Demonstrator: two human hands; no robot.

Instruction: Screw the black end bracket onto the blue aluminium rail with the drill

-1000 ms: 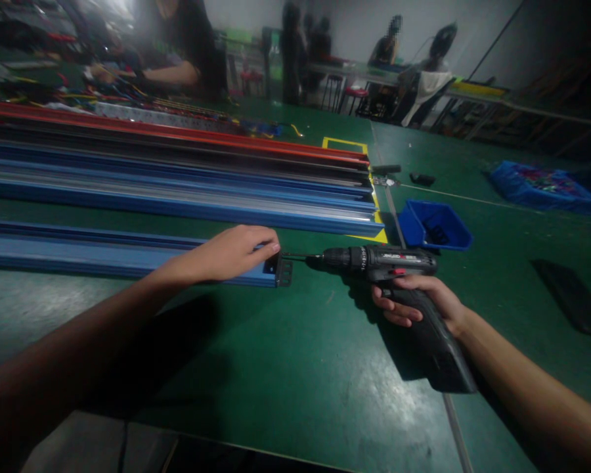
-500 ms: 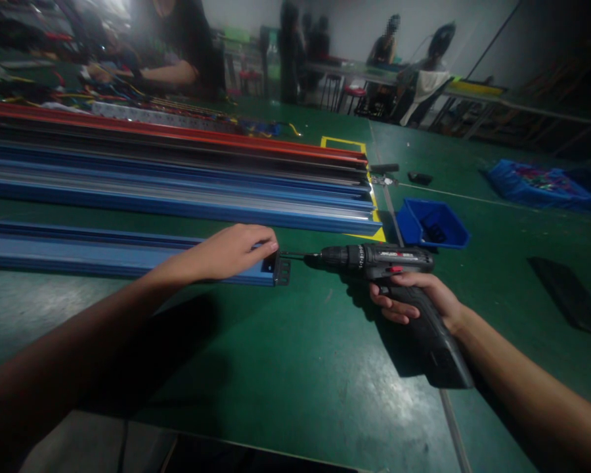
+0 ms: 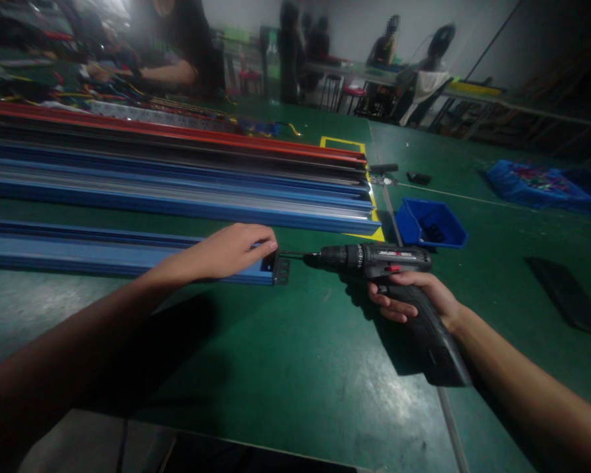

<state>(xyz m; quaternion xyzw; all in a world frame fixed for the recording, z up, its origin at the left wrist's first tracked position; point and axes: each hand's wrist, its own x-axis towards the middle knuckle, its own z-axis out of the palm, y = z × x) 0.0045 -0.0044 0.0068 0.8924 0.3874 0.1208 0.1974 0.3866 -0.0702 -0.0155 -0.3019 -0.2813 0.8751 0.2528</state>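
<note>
A long blue metal rail (image 3: 128, 251) lies across the table, with a black plastic end cap (image 3: 282, 270) at its right end. My left hand (image 3: 231, 251) is closed over that end, thumb and fingertips pressed together at the cap; its other fingers are partly hidden. In my right hand (image 3: 398, 299) is a black cordless drill (image 3: 394, 257), gripped by its handle with the fingers wrapped round it. The drill lies level, and its long thin bit (image 3: 300, 253) points left. The bit's tip meets the end cap just by my left fingertips.
Behind lie several blue, black and red rails (image 3: 276, 216). A blue bin (image 3: 431, 223) with black parts stands to their right, near a flat black piece (image 3: 566, 292). Another blue tray (image 3: 536, 184) holds colourful bits. Across the green table (image 3: 295, 374) a person's arm (image 3: 170, 72) is among wires.
</note>
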